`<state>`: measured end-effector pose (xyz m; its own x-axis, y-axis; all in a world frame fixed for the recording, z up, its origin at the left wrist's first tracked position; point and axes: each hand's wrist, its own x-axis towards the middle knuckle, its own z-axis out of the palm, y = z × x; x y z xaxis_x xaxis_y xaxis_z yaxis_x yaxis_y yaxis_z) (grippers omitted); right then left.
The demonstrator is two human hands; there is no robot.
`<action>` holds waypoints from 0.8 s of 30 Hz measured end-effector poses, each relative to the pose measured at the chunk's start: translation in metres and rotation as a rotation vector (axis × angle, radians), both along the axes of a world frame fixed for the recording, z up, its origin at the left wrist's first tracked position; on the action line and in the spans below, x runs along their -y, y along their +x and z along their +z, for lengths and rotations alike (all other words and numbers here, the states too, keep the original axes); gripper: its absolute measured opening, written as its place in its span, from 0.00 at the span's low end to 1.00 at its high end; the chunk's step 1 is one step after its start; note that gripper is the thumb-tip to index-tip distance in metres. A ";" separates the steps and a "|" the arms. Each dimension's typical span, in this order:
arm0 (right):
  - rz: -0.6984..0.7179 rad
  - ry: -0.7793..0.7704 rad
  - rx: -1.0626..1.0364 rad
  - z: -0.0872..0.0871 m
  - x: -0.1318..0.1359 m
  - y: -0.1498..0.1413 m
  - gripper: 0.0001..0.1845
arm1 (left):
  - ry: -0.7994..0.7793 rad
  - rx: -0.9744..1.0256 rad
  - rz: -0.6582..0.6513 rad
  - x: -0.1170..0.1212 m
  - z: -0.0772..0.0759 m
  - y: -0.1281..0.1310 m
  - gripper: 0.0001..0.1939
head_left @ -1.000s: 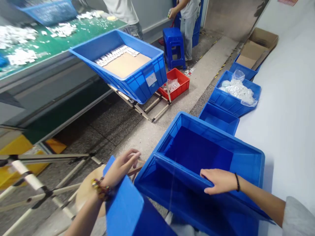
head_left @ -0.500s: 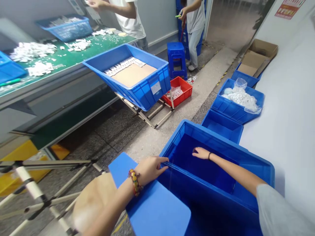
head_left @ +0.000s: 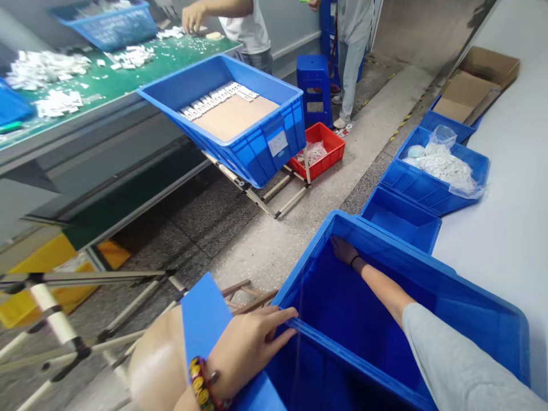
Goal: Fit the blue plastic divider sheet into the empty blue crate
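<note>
Speckled floor (head_left: 265,245), white wall (head_left: 514,171), green-topped table (head_left: 115,71)

This looks like a factory workroom or assembly workshop. A long green-topped workbench (head_left: 165,60) at the upper left of the frame carries loose heaps of small white pieces (head_left: 49,68) and a blue basket (head_left: 112,27). A large blue crate (head_left: 274,128) at upper centre, with rows of white parts (head_left: 208,103) on a brown sheet, sits on a pipe stand (head_left: 257,200). More plastic bins (head_left: 440,165) line the white wall at right, and yellow-black tape (head_left: 401,125) marks the speckled floor (head_left: 257,240).
</note>
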<state>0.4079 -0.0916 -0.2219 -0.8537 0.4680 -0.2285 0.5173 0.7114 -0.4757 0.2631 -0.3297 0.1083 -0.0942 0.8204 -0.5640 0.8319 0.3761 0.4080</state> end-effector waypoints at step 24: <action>-0.272 0.211 0.182 0.004 0.021 -0.023 0.31 | 0.183 -0.010 -0.036 0.009 -0.002 0.004 0.15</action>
